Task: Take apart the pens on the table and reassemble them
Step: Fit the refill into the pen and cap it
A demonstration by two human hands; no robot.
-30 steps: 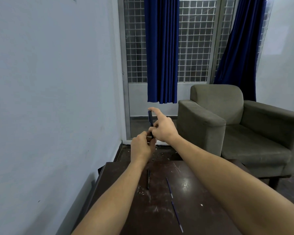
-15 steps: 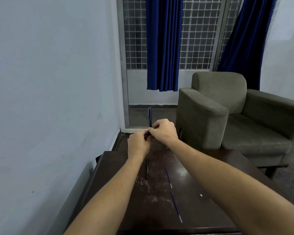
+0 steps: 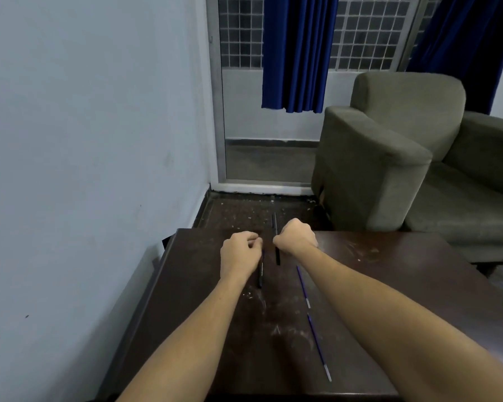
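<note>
I am in a plain sitting room, more a home or small lounge than a workshop. A bulky olive-grey upholstered armchair [image 3: 389,158] stands just beyond my dark brown polished wooden worktop [image 3: 389,271]. Deep blue pleated curtains [image 3: 296,53] hang over a tall window with a white metal grid [image 3: 360,33]. The pale blue-grey painted wall [image 3: 84,126] runs along my left, and the dark speckled floor [image 3: 238,210] is strewn with pale crumbs of debris.

pen [image 3: 260,274]: lying on the table [image 3: 389,271], just left of the refills
refills [image 3: 302,285]: lying end to end
armchair [image 3: 389,158]: sitting behind the table, rightish
</note>
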